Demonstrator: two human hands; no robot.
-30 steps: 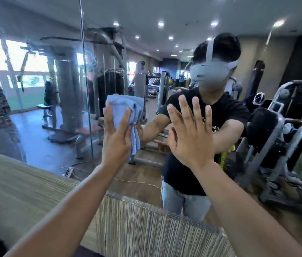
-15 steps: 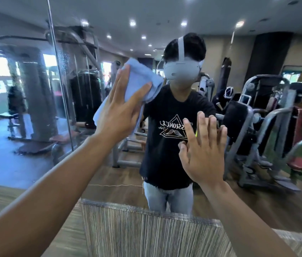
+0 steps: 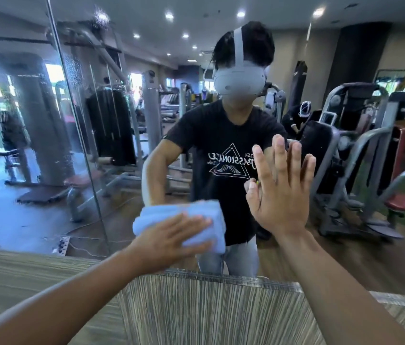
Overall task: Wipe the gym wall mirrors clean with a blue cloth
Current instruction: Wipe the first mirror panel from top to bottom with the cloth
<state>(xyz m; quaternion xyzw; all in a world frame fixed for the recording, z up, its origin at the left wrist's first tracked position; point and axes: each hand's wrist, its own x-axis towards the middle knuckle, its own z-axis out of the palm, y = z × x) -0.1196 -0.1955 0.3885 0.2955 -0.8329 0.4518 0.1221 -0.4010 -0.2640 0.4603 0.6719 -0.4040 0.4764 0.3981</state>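
The mirror (image 3: 34,207) fills the upper view as 2 glass panels that meet at a thin slanted seam (image 3: 77,125), running from the top edge down to the lower rim. Below that rim lies a panel (image 3: 208,310) with fine straight stripes like wood grain, matt and grey-brown, its top edge just under both forearms. The cloth (image 3: 196,215) is on the right glass panel, low down, near the rim and a little right of the seam; it is pale blue, soft, thick and folded into a rounded pad with rolled edges. The left hand (image 3: 171,237) lies flat on it, fingers straight and spread, pressing it against the glass without curling round it; the hand and cloth are blurred. The right hand (image 3: 281,195) is just beside the cloth, higher and to the right, palm to the glass, 4 fingers straight and close together, thumb out, holding nothing; it seems to touch the mirror, as its reflected fingertips meet it at the thumb. Open glass lies wide to the left of the seam, above both hands and to the far right. The left panel looks hazy, with droplets (image 3: 72,68) speckled beside the seam, while the right panel reflects sharply a person in a black shirt and grey metal gym machines
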